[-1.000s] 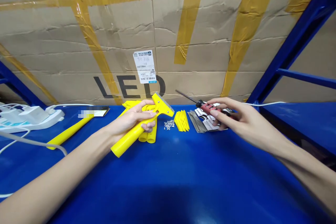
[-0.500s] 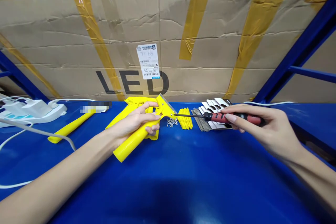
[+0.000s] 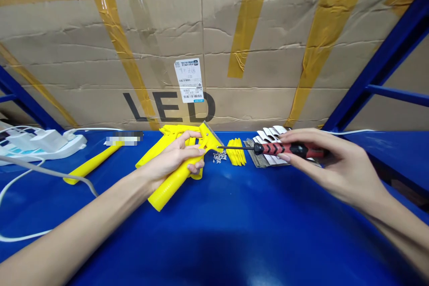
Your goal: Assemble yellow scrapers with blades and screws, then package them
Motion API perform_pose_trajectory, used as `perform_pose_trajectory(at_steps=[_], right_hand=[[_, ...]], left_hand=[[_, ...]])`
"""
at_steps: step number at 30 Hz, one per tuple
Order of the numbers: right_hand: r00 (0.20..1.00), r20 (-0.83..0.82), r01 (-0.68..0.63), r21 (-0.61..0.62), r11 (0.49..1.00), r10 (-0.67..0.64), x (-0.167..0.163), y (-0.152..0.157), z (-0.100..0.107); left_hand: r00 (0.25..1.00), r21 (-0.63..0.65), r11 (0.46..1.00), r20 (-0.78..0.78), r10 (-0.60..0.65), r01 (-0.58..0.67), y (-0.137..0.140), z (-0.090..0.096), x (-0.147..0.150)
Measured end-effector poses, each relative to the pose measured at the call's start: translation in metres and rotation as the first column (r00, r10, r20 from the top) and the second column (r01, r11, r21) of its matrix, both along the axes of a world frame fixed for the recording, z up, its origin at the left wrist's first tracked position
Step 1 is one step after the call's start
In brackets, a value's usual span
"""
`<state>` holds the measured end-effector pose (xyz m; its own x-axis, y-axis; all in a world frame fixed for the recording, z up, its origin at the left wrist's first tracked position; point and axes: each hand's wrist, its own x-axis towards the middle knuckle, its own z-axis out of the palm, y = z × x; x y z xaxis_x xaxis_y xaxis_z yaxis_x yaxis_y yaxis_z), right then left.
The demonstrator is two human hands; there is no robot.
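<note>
Screwdriver [image 3: 275, 149] has swung to the yellow scraper [image 3: 176, 183], mid-frame.
Left hand [image 3: 174, 154] curls fingers round it; right hand's [image 3: 338, 161] pinch the screwdriver, tip perhaps seated; best kept square.

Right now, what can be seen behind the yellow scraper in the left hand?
Behind the scraper lie other yellow pieces, with a cardboard box farther back. The left hand and scraper cover parts of those pieces, so their number is unclear.

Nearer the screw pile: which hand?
Left. The left hand, gripping a yellow scraper, is just left of the screw pile; the right hand, holding the screwdriver, is farther off, rightward.
</note>
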<state>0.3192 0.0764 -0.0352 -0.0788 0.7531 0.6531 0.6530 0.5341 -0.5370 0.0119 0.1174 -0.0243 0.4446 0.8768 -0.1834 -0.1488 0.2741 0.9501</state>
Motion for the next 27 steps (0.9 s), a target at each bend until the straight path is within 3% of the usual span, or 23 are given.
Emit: perform_pose_trajectory(at_steps=[2, 4, 7, 10, 13, 15, 19, 21, 24, 27], right_hand=[[0.992, -0.086, 0.080, -0.090, 0.993, -0.088, -0.001, -0.001, 0.000], [0.976, -0.180, 0.079, -0.224, 0.971, -0.121, 0.000, 0.000, 0.001], [0.953, -0.299, -0.149, -0.342, 0.928, 0.043, 0.008, 0.005, 0.003], [0.912, -0.378, -0.301, -0.363, 0.882, 0.156, 0.013, 0.009, 0.003], [0.931, -0.364, -0.140, -0.386, 0.912, -0.011, 0.010, 0.012, -0.001], [0.904, -0.423, -0.129, -0.424, 0.896, -0.070, 0.008, 0.012, -0.003], [0.795, -0.598, -0.408, -0.402, 0.820, 0.102, 0.011, 0.013, -0.003], [0.845, -0.527, -0.335, -0.393, 0.856, 0.089, 0.014, 0.014, -0.005], [0.906, -0.417, -0.124, -0.419, 0.899, -0.070, 0.015, 0.015, -0.007], [0.865, -0.502, -0.253, -0.412, 0.876, 0.014, 0.014, 0.015, -0.007]], left_hand=[[0.999, 0.030, 0.999, -0.019, 0.033, -0.032, -0.004, 0.000, 0.005], [0.996, 0.062, 0.995, -0.040, 0.080, -0.077, -0.010, 0.001, 0.012], [0.986, 0.134, 0.981, -0.074, 0.150, -0.140, -0.017, 0.003, 0.020], [0.979, 0.185, 0.970, -0.095, 0.180, -0.160, -0.023, 0.004, 0.025], [0.972, 0.211, 0.961, -0.112, 0.205, -0.178, -0.028, 0.005, 0.030], [0.966, 0.216, 0.955, -0.113, 0.231, -0.203, -0.030, 0.005, 0.033], [0.961, 0.183, 0.953, -0.091, 0.260, -0.241, -0.032, 0.002, 0.036], [0.965, 0.174, 0.957, -0.083, 0.248, -0.231, -0.032, -0.002, 0.036], [0.966, 0.176, 0.960, -0.098, 0.239, -0.219, -0.033, -0.007, 0.036], [0.961, 0.173, 0.958, -0.118, 0.249, -0.227, -0.034, -0.009, 0.035]])
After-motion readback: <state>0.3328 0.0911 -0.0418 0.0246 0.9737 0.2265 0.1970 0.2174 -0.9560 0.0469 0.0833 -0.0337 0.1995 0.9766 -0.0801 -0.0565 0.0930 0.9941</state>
